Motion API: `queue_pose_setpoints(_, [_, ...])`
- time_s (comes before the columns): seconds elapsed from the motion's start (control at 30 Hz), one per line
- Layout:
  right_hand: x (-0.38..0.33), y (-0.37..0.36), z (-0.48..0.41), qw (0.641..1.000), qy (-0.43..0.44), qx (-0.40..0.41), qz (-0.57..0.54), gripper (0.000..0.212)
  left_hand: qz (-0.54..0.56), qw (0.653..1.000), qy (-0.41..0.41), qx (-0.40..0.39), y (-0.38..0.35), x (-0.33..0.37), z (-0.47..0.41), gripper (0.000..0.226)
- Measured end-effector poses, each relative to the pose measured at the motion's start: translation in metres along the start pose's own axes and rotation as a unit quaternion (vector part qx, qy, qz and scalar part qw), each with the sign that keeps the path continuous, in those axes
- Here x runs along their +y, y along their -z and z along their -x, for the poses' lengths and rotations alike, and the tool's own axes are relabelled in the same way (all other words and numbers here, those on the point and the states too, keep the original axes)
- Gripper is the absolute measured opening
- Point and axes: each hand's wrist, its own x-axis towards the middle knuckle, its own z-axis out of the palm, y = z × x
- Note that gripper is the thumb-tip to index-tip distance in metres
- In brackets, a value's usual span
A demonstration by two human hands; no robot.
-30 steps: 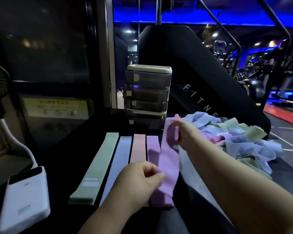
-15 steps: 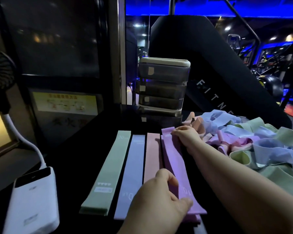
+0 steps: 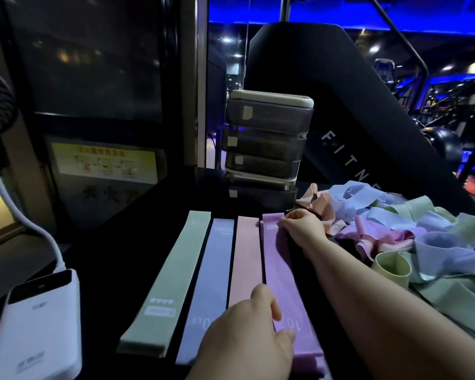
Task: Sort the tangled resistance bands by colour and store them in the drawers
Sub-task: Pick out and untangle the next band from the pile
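Four bands lie flat side by side on the black table (image 3: 121, 242): a green band (image 3: 173, 281), a blue band (image 3: 209, 281), a pink band (image 3: 246, 259) and a purple band (image 3: 281, 281). My right hand (image 3: 303, 226) pinches the far end of the purple band. My left hand (image 3: 247, 338) rests with its fingers on the near end of the same band. A tangled pile of bands (image 3: 412, 242) in blue, green, pink and purple lies to the right. The smoky drawer unit (image 3: 266, 144) stands behind the row, its drawers closed.
A white power bank (image 3: 36, 330) with a white cable (image 3: 28, 226) lies at the near left. A large black fitness machine (image 3: 354, 119) rises behind the drawers and the pile. A dark glass panel stands to the left.
The purple band was held up in the air between both hands; it now lies flat on the table on top of another purple band, with both hands still at its ends.
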Motion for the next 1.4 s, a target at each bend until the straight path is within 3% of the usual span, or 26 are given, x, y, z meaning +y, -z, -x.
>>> queue_pose_setpoints(0.23, [0.0006,0.0020,0.0040,0.999,0.026,-0.004,-0.024,0.006,0.031,0.999,0.002,-0.024,0.0004,0.0015,0.0003,0.020])
queue_pose_setpoints(0.53, [-0.0008,-0.0005,0.0040,0.995,0.035,0.008,0.089,0.012,-0.025,0.999,-0.004,-0.027,-0.0036,-0.0015,-0.0017,0.023])
queue_pose_setpoints(0.83, [0.0015,-0.0001,0.0011,0.998,0.038,0.001,0.042,0.008,-0.014,0.999,-0.016,-0.040,-0.0006,-0.0014,-0.0026,0.018])
queue_pose_setpoints(1.1, [-0.0004,-0.0041,0.0040,0.983,0.058,0.006,0.174,0.014,-0.038,0.998,-0.024,-0.033,-0.0030,-0.0044,-0.0065,0.024])
queue_pose_setpoints(1.4, [-0.0032,-0.0044,0.0080,0.979,0.062,0.011,0.194,0.021,-0.035,0.998,-0.030,-0.034,-0.0018,-0.0044,-0.0028,0.023])
